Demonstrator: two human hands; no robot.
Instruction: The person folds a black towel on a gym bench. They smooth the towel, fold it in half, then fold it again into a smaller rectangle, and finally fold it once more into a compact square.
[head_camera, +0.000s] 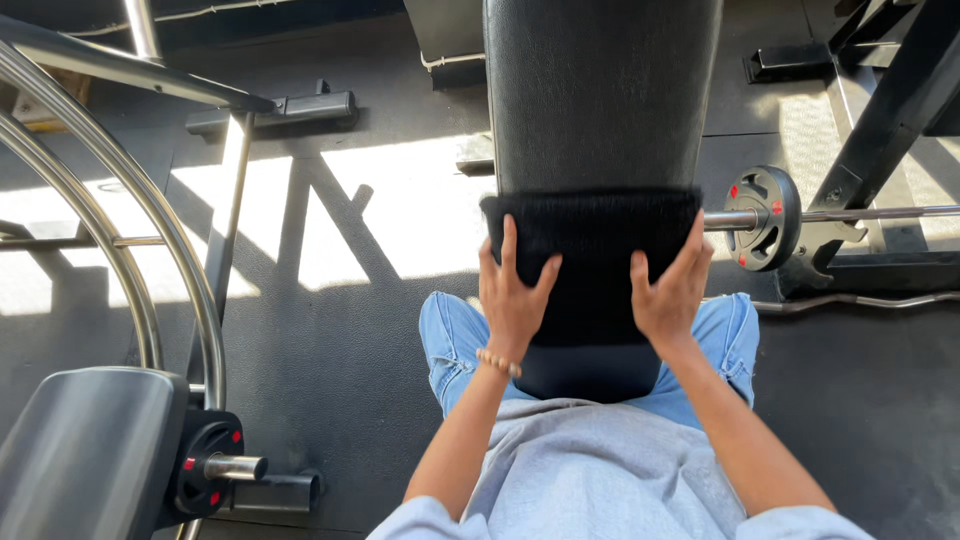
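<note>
Both hands flat on black towel (592, 270) laid across near end of bench (600, 100). Left hand (512, 295) at towel's left edge, right hand (672, 290) at right edge; fingers spread open, pressing, gripping nothing. Towel overhangs both bench sides. Risk, judged: uneven push, cloth bunching or sliding off an edge to floor (330, 330). Barbell (765, 218) near right knee: possible bump.

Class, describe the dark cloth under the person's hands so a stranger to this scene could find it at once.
Start at the long black padded bench running up the middle. Across it lies a black towel, with the left hand and right hand pressed flat on it. Its fuzzy, matte pile sets it apart from the smooth, shiny padding around it.
</note>
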